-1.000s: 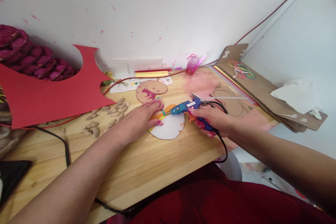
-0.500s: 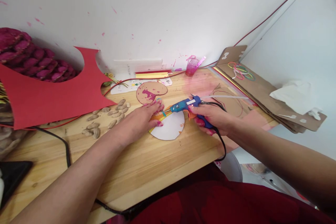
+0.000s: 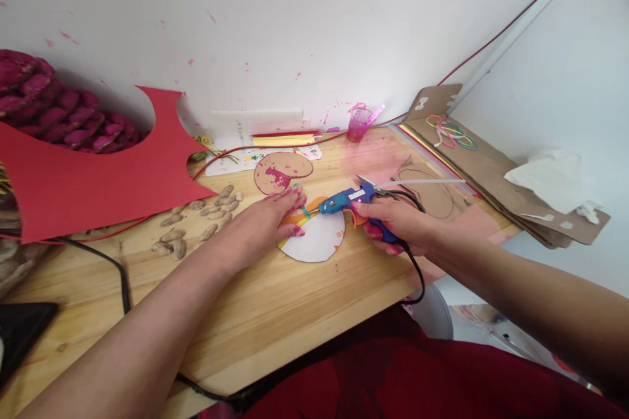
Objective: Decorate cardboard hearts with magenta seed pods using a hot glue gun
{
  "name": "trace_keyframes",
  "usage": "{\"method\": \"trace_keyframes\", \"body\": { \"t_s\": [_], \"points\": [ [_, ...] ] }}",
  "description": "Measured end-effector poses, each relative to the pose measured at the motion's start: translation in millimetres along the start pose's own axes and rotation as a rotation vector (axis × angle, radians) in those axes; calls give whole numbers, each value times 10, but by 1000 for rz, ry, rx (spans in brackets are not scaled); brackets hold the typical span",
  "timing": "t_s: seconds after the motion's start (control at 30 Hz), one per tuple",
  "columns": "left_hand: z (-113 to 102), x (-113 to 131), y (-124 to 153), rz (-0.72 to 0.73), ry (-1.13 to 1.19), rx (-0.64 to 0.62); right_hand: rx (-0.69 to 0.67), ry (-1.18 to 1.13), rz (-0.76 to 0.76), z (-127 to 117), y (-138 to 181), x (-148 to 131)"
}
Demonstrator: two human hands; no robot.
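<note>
My right hand (image 3: 393,226) is closed around a blue glue gun (image 3: 346,198), its nozzle pointing left over a round cardboard cutout (image 3: 317,239). A clear glue stick (image 3: 422,181) sticks out of the gun's back. The cutout lies on the table with white and orange-yellow printed areas showing. My left hand (image 3: 280,216) holds its left side down, thumb and fingers apart across it. A bit of teal cord (image 3: 305,212) shows by those fingertips, close to the nozzle. Pink stains mark both hands. Behind them lies a notched brown cardboard piece (image 3: 282,171) with pink stains.
Peanuts in shells (image 3: 211,213) lie left of my left hand. A large red sheet (image 3: 98,183) stands before a pink scaly object (image 3: 63,105). A pink-stained cup (image 3: 358,126) is by the wall. Scissors (image 3: 383,190) lie behind the gun. Cardboard (image 3: 496,173) is at right.
The gun's nozzle has shifted very slightly along the cutout's upper edge, and the gun has tilted a little. My left hand stays on the cutout.
</note>
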State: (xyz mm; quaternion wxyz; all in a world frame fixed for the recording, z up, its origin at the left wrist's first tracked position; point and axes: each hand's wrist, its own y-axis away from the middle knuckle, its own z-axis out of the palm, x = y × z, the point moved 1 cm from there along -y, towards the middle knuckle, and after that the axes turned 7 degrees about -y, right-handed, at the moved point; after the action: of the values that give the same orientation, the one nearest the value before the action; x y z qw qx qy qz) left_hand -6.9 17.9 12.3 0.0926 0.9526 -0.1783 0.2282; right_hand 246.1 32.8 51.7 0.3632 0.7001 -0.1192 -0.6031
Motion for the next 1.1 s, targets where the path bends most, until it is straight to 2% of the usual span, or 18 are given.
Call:
{"method": "trace_keyframes", "body": {
  "t_s": [0.27, 0.47, 0.67, 0.9, 1.1],
  "points": [
    [10, -21, -3, 16, 8, 1, -51, 14, -10, -11, 98, 45],
    [-3, -6, -2, -4, -8, -8, -19, 32, -48, 52, 41, -56],
    [-16, 12, 8, 9, -17, -6, 6, 91, -22, 58, -55, -89],
    [19, -22, -2, 12, 0, -1, 11, 71, -14, 55, 10, -42],
    [32, -38, -6, -11, 16, 7, 20, 150, -49, 12, 86, -15]
  ]
}}
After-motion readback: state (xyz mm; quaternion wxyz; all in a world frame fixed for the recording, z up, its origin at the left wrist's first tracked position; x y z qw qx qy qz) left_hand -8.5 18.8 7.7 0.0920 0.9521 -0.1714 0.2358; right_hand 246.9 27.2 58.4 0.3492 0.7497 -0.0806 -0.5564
